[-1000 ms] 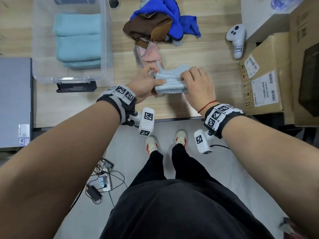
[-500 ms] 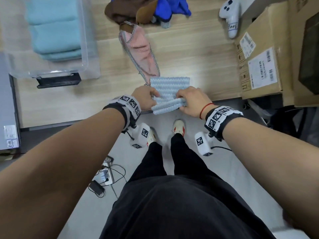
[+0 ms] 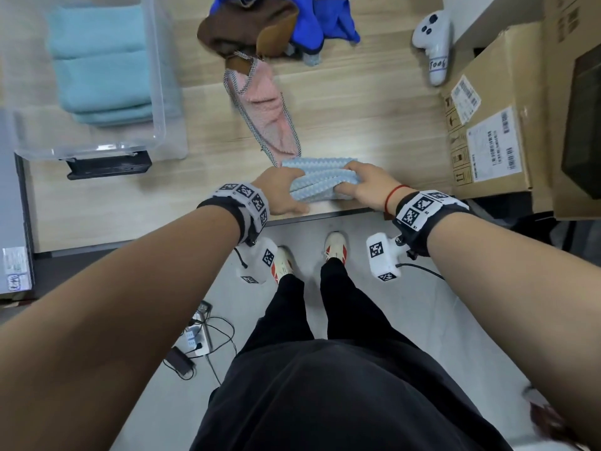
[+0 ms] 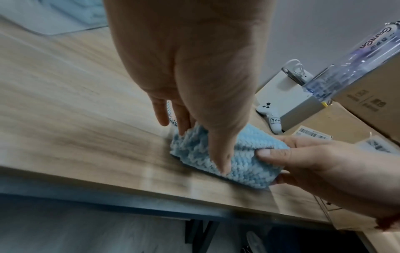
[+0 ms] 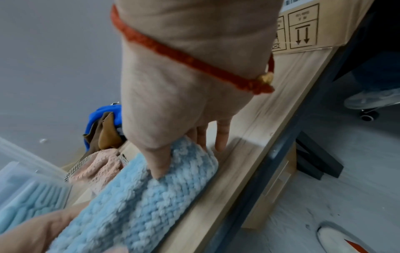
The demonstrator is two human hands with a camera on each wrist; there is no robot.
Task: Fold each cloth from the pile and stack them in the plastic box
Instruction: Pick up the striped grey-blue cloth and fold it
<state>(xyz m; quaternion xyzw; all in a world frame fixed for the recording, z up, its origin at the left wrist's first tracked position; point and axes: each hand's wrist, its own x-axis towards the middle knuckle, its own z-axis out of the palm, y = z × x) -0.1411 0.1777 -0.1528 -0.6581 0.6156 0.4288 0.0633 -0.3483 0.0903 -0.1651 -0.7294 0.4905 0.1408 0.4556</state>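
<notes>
A light blue knitted cloth [image 3: 320, 179] lies folded into a thick strip at the table's front edge. My left hand [image 3: 283, 190] grips its left end, thumb on the near side and fingers over the far side [image 4: 201, 145]. My right hand [image 3: 361, 187] grips the right end, thumb pressed into the top [image 5: 179, 154]. The cloth [image 4: 244, 164] [image 5: 134, 196] bulges between both hands. A pink cloth [image 3: 266, 105] trails from the pile of brown cloth [image 3: 240, 27] and blue cloth [image 3: 322, 21]. The clear plastic box [image 3: 156, 92] at the far left holds folded teal cloths [image 3: 100, 70].
A white controller [image 3: 434, 43] lies at the back right. Cardboard boxes [image 3: 487, 125] line the table's right side. A black object [image 3: 109, 164] sits against the plastic box's near wall. A grey surface [image 3: 13, 222] borders the table on the left.
Both hands drew the blue cloth toward the front edge and folded it over into a thicker strip. The pink cloth was dragged out of the pile behind it.
</notes>
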